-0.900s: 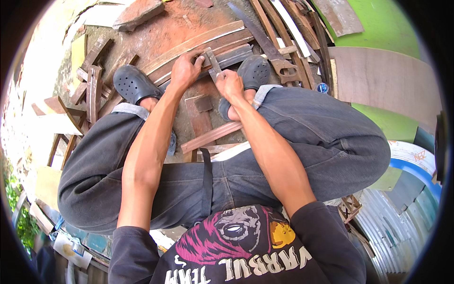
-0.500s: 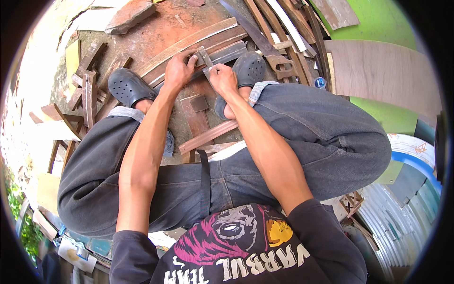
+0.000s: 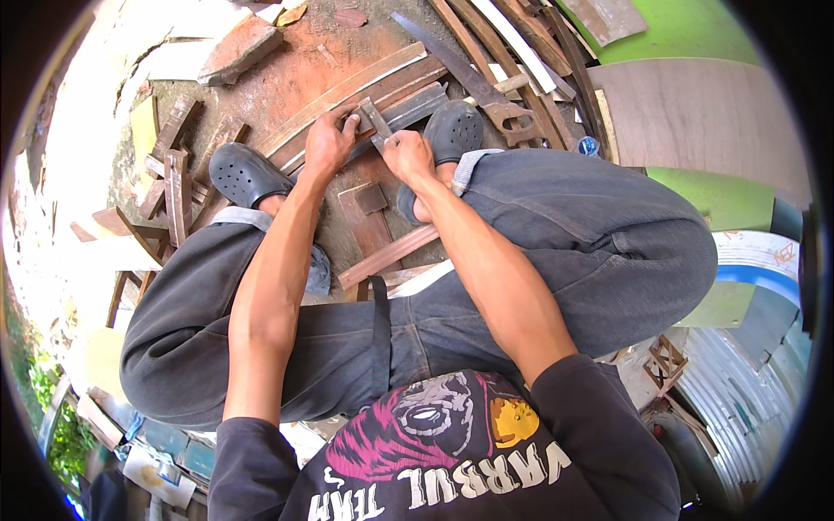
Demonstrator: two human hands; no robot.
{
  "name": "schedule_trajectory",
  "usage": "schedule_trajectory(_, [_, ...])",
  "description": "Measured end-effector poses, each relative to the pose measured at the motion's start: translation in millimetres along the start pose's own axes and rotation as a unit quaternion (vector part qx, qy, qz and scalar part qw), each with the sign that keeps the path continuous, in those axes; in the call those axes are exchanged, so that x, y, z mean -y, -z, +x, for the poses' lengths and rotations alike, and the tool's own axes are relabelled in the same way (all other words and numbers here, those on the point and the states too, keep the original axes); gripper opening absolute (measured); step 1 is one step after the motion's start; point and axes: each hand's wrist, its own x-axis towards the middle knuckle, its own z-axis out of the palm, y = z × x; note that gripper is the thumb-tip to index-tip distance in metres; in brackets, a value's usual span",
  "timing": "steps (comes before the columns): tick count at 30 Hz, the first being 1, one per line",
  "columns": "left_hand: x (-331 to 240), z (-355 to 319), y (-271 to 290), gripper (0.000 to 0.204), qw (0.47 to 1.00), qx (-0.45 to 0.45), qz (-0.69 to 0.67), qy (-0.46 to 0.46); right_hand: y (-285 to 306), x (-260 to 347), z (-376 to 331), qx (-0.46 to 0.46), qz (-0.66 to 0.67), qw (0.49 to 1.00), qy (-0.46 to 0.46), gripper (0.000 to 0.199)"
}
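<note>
My left hand (image 3: 328, 143) is closed, thumb raised along the edge, at a small piece of wood (image 3: 365, 126). My right hand (image 3: 408, 154) pinches the near end of a short, flat grey bar (image 3: 373, 116), which slants against that piece. The bar resembles a square or a straightedge; its exact kind does not show clearly. Both hands are close together, between my dark clogs. Behind them, long wooden strips (image 3: 347, 91) and a grey metal-like length (image 3: 417, 106) lie across the ground. My fingers partly hide the small piece.
A handsaw (image 3: 486, 100) with a wooden handle lies beyond my right foot. Several timber offcuts (image 3: 178, 195) are piled at the left. A brown board with a square block (image 3: 369, 198) sits between my legs. Plywood (image 3: 695, 122) stands at the right, and a stone slab (image 3: 241, 50) lies far left.
The view has shifted slightly. Both hands keep nearly the same hold, and the grey bar lies a little more slanted between them.
</note>
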Motion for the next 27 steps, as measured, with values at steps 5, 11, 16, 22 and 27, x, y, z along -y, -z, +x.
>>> schedule_trajectory(5, [-6,3,1,0.036,1.000,0.014,0.013,0.024,-3,-10,4,0.008,-0.031,0.999,-0.003,0.031])
schedule_trajectory(11, [8,-16,16,0.042,0.998,-0.015,-0.017,0.051,0,-47,21,-0.060,0.101,0.991,-0.059,0.038])
schedule_trajectory(16, [67,-61,21,0.050,0.971,-0.060,-0.007,0.232,10,-9,-3,-0.082,0.089,0.992,-0.021,0.047])
schedule_trajectory(22, [36,-82,-21,0.049,0.965,0.100,-0.003,0.243,41,-11,-28,-0.004,0.027,1.000,0.014,0.030])
schedule_trajectory(27, [17,-83,-34,0.055,0.974,0.169,0.019,0.151,40,-16,-37,0.007,-0.028,0.990,0.138,0.028])
